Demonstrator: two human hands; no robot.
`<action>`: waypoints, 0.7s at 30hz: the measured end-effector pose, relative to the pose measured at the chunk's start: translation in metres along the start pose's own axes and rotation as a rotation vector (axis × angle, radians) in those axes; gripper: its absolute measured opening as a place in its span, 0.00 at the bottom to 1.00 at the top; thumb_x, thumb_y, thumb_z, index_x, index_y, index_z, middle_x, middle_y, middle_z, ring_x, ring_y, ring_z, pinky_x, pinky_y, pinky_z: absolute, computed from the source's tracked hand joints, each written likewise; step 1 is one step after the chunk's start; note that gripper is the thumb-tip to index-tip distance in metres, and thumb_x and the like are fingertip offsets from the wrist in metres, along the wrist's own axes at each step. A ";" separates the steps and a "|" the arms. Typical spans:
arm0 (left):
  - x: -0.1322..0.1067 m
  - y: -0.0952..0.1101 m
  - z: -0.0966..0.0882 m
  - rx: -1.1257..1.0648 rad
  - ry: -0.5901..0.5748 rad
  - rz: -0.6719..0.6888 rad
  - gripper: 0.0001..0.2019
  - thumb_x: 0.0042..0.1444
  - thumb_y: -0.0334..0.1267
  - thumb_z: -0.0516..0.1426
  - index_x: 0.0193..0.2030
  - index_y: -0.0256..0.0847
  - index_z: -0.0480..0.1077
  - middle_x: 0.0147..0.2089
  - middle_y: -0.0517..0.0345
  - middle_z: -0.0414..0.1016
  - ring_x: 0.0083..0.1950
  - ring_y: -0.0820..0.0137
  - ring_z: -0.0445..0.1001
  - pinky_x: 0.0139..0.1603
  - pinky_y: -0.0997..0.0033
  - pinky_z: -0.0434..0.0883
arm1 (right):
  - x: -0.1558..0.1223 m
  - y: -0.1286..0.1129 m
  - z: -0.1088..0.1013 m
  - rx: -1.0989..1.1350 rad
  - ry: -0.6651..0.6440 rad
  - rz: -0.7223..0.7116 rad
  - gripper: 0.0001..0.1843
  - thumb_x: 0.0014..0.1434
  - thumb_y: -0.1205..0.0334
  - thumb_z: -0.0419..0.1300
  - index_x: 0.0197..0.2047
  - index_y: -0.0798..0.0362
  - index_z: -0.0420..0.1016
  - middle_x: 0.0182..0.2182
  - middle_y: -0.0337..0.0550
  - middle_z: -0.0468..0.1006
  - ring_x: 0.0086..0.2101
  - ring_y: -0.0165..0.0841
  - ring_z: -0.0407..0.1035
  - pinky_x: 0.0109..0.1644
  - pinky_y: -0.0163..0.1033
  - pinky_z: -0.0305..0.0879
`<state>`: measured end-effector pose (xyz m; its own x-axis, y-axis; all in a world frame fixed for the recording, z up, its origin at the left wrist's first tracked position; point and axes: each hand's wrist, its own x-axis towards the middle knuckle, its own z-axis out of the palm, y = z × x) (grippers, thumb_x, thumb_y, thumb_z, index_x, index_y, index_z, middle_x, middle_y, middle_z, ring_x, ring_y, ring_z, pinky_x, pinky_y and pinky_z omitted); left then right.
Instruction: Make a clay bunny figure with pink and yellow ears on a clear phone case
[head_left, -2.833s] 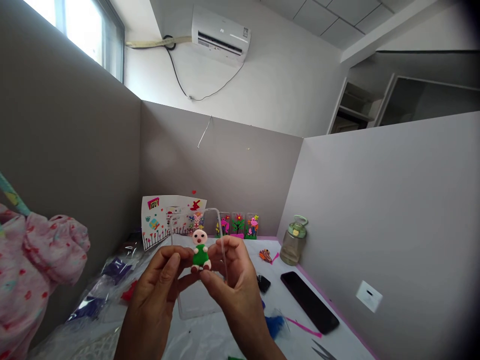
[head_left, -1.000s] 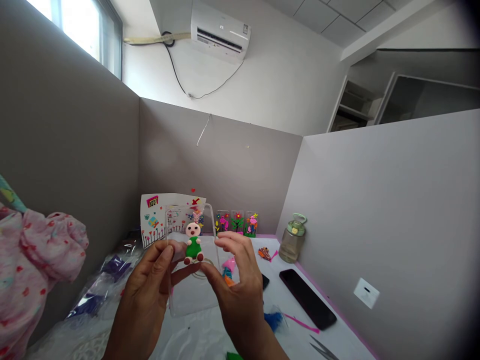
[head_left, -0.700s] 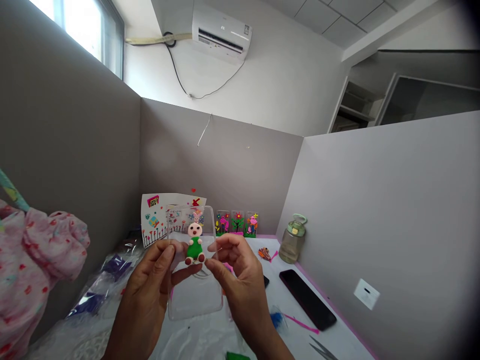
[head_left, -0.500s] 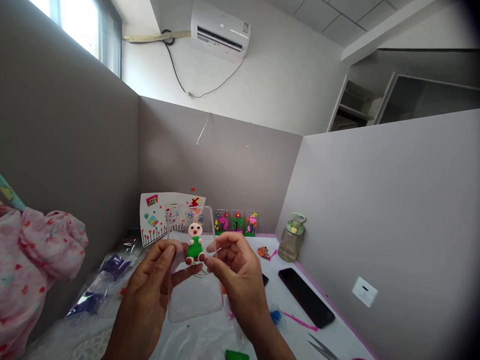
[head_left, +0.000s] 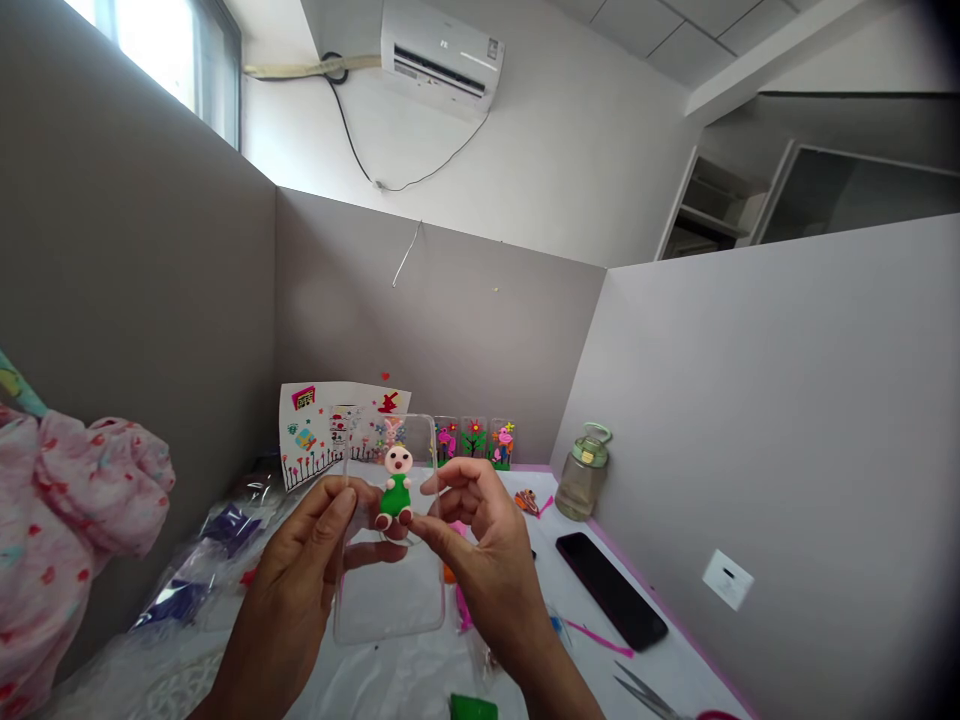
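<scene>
Both hands hold up a clear phone case in front of me. A small clay figure with a pink head, green body and red feet sticks on the case's upper half. My left hand grips the case's left edge, thumb on the front. My right hand pinches the right edge near the figure, fingers curled.
A decorated white card and several decorated cases lean on the back partition. A glass jar, a black phone, scissors, green clay and plastic bags lie on the white table. Pink cloth hangs at left.
The case has been tilted and shifted slightly. My right hand opened off it a second ago and closed again on its right edge. The view dropped a little.
</scene>
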<state>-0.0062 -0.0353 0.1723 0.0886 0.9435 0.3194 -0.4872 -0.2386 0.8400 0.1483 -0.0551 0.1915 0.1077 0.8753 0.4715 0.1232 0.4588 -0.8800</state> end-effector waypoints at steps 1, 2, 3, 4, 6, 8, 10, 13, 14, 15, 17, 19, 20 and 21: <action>0.000 0.000 0.000 0.001 -0.003 0.000 0.12 0.61 0.50 0.61 0.34 0.45 0.76 0.37 0.61 0.71 0.41 0.69 0.75 0.37 0.77 0.78 | 0.000 0.000 0.000 0.013 -0.004 0.008 0.16 0.54 0.60 0.72 0.41 0.49 0.70 0.34 0.34 0.76 0.30 0.28 0.69 0.34 0.34 0.62; 0.000 0.000 -0.001 0.003 -0.007 -0.001 0.12 0.62 0.50 0.61 0.34 0.45 0.76 0.38 0.61 0.72 0.40 0.69 0.74 0.37 0.77 0.79 | 0.001 0.000 -0.001 0.038 -0.014 0.017 0.16 0.54 0.60 0.71 0.41 0.50 0.70 0.36 0.35 0.76 0.31 0.27 0.69 0.35 0.34 0.63; 0.001 0.000 -0.001 0.007 -0.012 -0.002 0.12 0.62 0.50 0.61 0.34 0.45 0.76 0.38 0.61 0.72 0.40 0.69 0.74 0.37 0.76 0.79 | 0.001 0.000 -0.002 0.075 -0.030 0.028 0.16 0.54 0.60 0.71 0.41 0.50 0.70 0.38 0.36 0.77 0.32 0.27 0.69 0.36 0.34 0.64; 0.001 -0.001 -0.002 0.013 -0.016 0.000 0.12 0.63 0.49 0.60 0.35 0.45 0.76 0.38 0.61 0.73 0.40 0.69 0.75 0.38 0.76 0.79 | 0.002 0.000 -0.003 0.123 -0.053 0.040 0.17 0.54 0.60 0.71 0.42 0.50 0.69 0.39 0.36 0.77 0.33 0.28 0.70 0.37 0.35 0.65; 0.002 -0.002 -0.004 0.025 -0.020 0.008 0.11 0.64 0.49 0.59 0.35 0.45 0.76 0.38 0.61 0.73 0.41 0.69 0.75 0.39 0.75 0.79 | 0.003 0.000 -0.004 0.225 -0.106 0.062 0.19 0.53 0.59 0.72 0.44 0.50 0.69 0.40 0.37 0.77 0.34 0.28 0.70 0.39 0.35 0.66; 0.003 -0.004 -0.005 0.032 -0.018 0.022 0.11 0.65 0.48 0.59 0.36 0.46 0.76 0.39 0.62 0.73 0.41 0.69 0.75 0.40 0.75 0.79 | 0.003 0.000 -0.004 0.295 -0.135 0.075 0.23 0.52 0.58 0.72 0.47 0.49 0.68 0.39 0.38 0.76 0.33 0.28 0.70 0.38 0.36 0.67; 0.002 -0.006 -0.005 0.044 -0.020 0.039 0.10 0.65 0.48 0.58 0.38 0.46 0.75 0.41 0.61 0.73 0.43 0.68 0.75 0.41 0.74 0.80 | 0.002 -0.001 -0.004 0.324 -0.138 0.082 0.28 0.51 0.57 0.73 0.52 0.47 0.66 0.39 0.38 0.76 0.32 0.29 0.71 0.38 0.36 0.68; 0.000 -0.009 -0.005 0.080 -0.029 0.063 0.10 0.66 0.48 0.57 0.39 0.47 0.75 0.43 0.60 0.73 0.46 0.67 0.75 0.43 0.73 0.79 | 0.001 0.000 -0.001 0.337 -0.141 0.084 0.35 0.50 0.59 0.74 0.57 0.45 0.63 0.40 0.37 0.76 0.34 0.31 0.73 0.42 0.39 0.71; -0.001 -0.009 -0.005 0.093 -0.031 0.069 0.10 0.66 0.48 0.57 0.39 0.47 0.75 0.43 0.60 0.72 0.47 0.67 0.75 0.43 0.73 0.79 | 0.000 0.000 0.000 0.342 -0.146 0.087 0.36 0.50 0.61 0.74 0.58 0.45 0.62 0.40 0.37 0.76 0.35 0.31 0.73 0.43 0.40 0.72; -0.002 -0.010 -0.004 0.103 -0.031 0.074 0.10 0.67 0.47 0.57 0.39 0.47 0.74 0.43 0.60 0.72 0.47 0.67 0.74 0.43 0.74 0.79 | 0.000 0.001 0.001 0.348 -0.152 0.091 0.37 0.50 0.62 0.74 0.59 0.45 0.61 0.40 0.37 0.76 0.35 0.32 0.74 0.44 0.41 0.72; -0.004 -0.010 -0.004 0.121 -0.038 0.077 0.10 0.67 0.47 0.57 0.39 0.47 0.75 0.44 0.60 0.73 0.48 0.66 0.75 0.44 0.73 0.79 | 0.000 0.003 0.002 0.364 -0.164 0.107 0.38 0.51 0.65 0.73 0.60 0.45 0.61 0.38 0.36 0.76 0.36 0.32 0.75 0.45 0.41 0.72; -0.004 -0.010 -0.004 0.131 -0.052 0.076 0.11 0.67 0.47 0.56 0.39 0.46 0.75 0.45 0.58 0.74 0.48 0.64 0.75 0.44 0.72 0.79 | 0.001 0.003 0.002 0.378 -0.177 0.124 0.36 0.51 0.66 0.72 0.60 0.45 0.62 0.36 0.35 0.77 0.37 0.33 0.76 0.45 0.41 0.72; -0.003 -0.009 -0.005 0.133 -0.062 0.072 0.11 0.67 0.48 0.56 0.39 0.46 0.75 0.45 0.57 0.74 0.48 0.64 0.75 0.44 0.71 0.80 | 0.002 0.003 0.002 0.382 -0.178 0.125 0.35 0.51 0.65 0.72 0.59 0.46 0.63 0.35 0.34 0.77 0.36 0.33 0.76 0.45 0.41 0.72; -0.003 -0.009 -0.005 0.133 -0.080 0.067 0.12 0.67 0.49 0.55 0.39 0.46 0.75 0.45 0.57 0.74 0.48 0.64 0.75 0.45 0.70 0.80 | 0.002 0.003 0.001 0.384 -0.174 0.124 0.34 0.51 0.65 0.72 0.59 0.47 0.64 0.34 0.34 0.77 0.36 0.34 0.76 0.44 0.41 0.72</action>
<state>-0.0064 -0.0344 0.1617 0.1310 0.9045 0.4058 -0.3757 -0.3335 0.8647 0.1475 -0.0517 0.1900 -0.0732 0.9251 0.3726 -0.2592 0.3432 -0.9028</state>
